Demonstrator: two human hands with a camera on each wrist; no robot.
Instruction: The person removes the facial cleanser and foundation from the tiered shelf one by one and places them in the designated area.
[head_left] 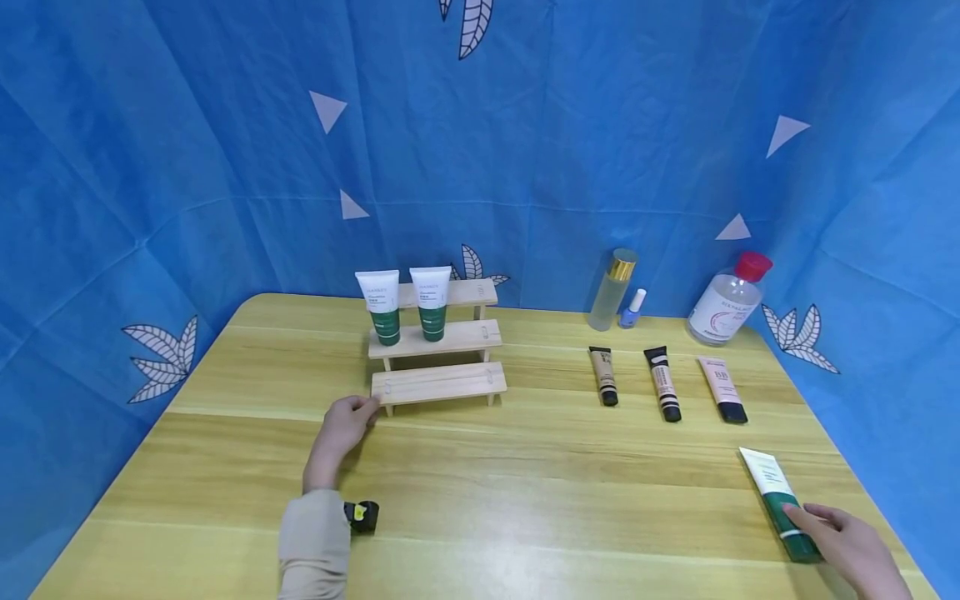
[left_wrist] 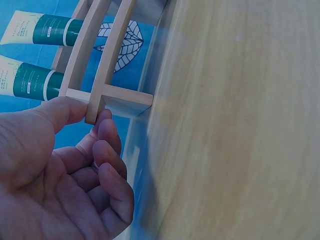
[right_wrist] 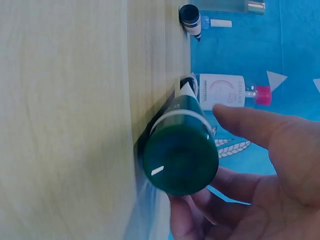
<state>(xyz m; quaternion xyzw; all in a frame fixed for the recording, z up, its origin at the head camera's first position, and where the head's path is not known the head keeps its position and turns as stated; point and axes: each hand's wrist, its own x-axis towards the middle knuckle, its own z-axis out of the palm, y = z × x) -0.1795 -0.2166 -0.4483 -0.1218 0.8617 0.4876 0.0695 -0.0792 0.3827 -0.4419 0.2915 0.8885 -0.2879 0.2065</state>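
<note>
Stepped wooden stand pinched, green-and-white squeeze tube flanked.
In the head view, the squeeze tube is laid at the tabletop's right; two matching tubes are stood on the middle step. In the left wrist view, the bottom step is pinched by the left grip. In the right wrist view, the green cap is flanked by the right grip; whether clasped cannot be told.
</note>
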